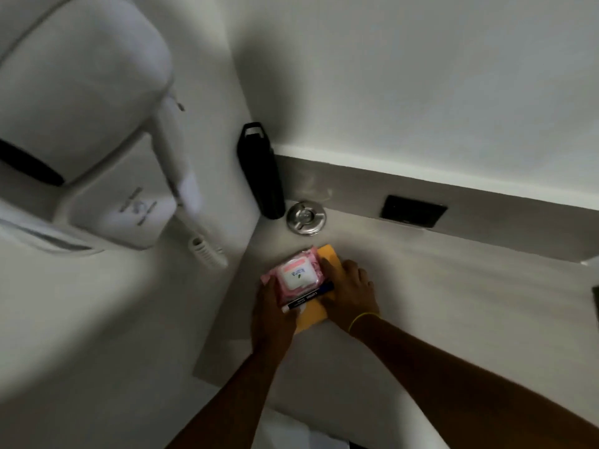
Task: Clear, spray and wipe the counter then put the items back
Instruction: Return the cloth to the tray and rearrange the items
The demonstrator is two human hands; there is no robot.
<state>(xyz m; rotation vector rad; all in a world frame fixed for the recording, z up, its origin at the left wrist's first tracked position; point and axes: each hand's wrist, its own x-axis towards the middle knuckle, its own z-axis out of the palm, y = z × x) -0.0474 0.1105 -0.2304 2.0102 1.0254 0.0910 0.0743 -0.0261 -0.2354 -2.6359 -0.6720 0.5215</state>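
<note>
We see the pink wipes pack (295,275) on the worktop (421,286) atop a yellow cloth (327,257), a dark tube (308,298) along its near edge, long axis running lower-left to upper-right. The left hand (270,314) has its fingers curled against the pack's near-left corner, hiding it; the right hand (351,288) lies flat, fingers spread on the cloth beside the pack. The label print is too blurred to read.

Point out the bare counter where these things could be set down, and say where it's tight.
The widest bare stretch lies right of the right hand, below the dark wall plate. A smaller patch lies between the metal fitting and the pink wipes pack. It is crowded in the corner around the black bottle, and where the left hand meets the yellow cloth.
</note>
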